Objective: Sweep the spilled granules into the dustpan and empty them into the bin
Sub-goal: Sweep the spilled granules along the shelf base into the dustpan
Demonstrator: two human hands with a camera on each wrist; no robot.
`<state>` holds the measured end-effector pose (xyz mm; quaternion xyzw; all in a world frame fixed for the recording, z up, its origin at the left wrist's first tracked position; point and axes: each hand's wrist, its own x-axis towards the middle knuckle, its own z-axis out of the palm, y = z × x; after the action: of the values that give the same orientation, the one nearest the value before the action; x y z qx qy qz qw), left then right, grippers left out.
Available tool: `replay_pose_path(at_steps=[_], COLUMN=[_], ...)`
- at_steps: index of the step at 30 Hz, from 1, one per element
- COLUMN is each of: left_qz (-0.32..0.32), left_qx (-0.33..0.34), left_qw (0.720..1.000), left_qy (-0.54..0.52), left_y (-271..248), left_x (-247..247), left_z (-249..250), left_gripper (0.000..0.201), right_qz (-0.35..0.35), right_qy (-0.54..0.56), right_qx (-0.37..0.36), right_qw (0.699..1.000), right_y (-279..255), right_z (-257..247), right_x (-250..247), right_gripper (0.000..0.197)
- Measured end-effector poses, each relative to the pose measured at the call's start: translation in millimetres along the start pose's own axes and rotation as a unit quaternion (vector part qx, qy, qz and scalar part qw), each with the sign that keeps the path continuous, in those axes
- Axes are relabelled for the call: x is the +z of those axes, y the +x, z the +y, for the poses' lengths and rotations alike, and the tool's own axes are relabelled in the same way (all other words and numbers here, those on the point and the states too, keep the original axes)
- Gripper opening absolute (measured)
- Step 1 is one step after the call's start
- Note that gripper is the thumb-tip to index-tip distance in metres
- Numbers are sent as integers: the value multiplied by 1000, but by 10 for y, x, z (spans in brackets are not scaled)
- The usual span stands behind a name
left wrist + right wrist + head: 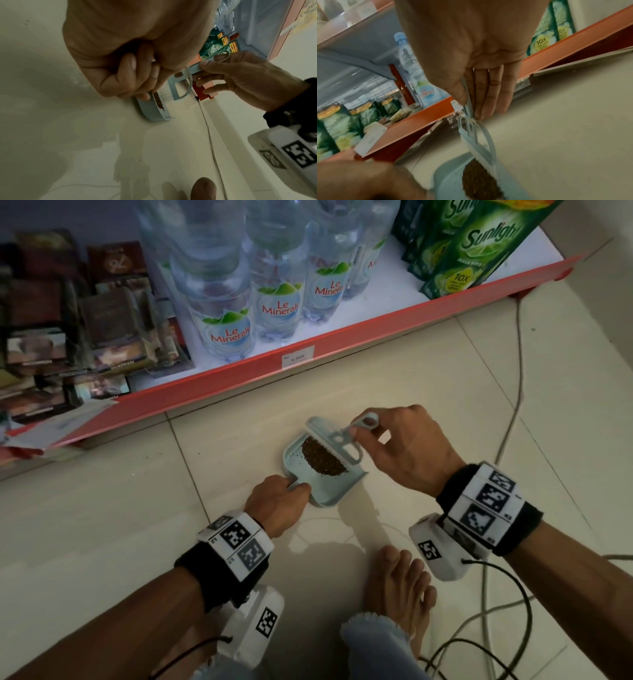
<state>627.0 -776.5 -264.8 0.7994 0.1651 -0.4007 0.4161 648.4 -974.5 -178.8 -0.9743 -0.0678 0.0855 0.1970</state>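
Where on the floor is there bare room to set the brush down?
Bare tile left of the dustpan, between the shelf and left hand. Crowded at right: cables, a foot, right hand.

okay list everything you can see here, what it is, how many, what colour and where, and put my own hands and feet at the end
dustpan: one, pale blue, on the floor tiles
brush: one, pale blue, white bristles, over the dustpan
granules: one heap, dark brown, inside the dustpan
water bottles: several, clear, on the shelf
soap pouches: several, green, shelf right
small boxes: many, dark, shelf left
shelf: one, white with red edge
cables: several, floor right
left hand: grips the dustpan handle
right hand: pinches the brush handle
foot: one, bare
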Motion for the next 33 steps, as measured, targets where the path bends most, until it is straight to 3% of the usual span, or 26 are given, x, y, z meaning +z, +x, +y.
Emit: replay_pose_path(at_steps=[3,6,9,12,15,18,21,24,27,29,33], left_qz=[5,3,1,0,-1,1,3,3,3,2,6], left_qx=[3,6,6,5,0,-1,0,0,1,1,6], left_qw=[1000,1000,1000,1000,1000,1000,1000,1000,1000,1000,1000], left_qy=[7,9,15,17,16,17,20,19,20,19,20], left_y=[0,-3,-15,-14,-7,-2,2,-1,-3,-2,3], left_x=[-7,-16,-29,-35,-37,-38,-39,-48,-63,-77,-92], left_z=[-7,-21,-27,-32,-39,-41,-41,-51,-67,-80,-119], left_gripper=[37,38,37,36,36,36,37,36,36,35,35], right_qz=[70,86,24,-35,25,79,89,35,-32,6,105], right_qy=[-34,-101,-112,-24,27,-37,-108,-136,-34,24,14], right_qx=[18,41,15,-8,-9,9,32,14,-4,-5,-1], right_qw=[997,990,993,999,999,996,990,990,999,1000,994], right_y=[93,156,115,42,67,122,138,89,-7,-20,60], right_z=[50,117,100,43,61,113,142,77,-38,-70,3], right_x=[-101,-117,-1,57,-26,-111,-114,13,136,128,3], right_gripper=[23,25,24,24,23,21,24,27,27,24,20])
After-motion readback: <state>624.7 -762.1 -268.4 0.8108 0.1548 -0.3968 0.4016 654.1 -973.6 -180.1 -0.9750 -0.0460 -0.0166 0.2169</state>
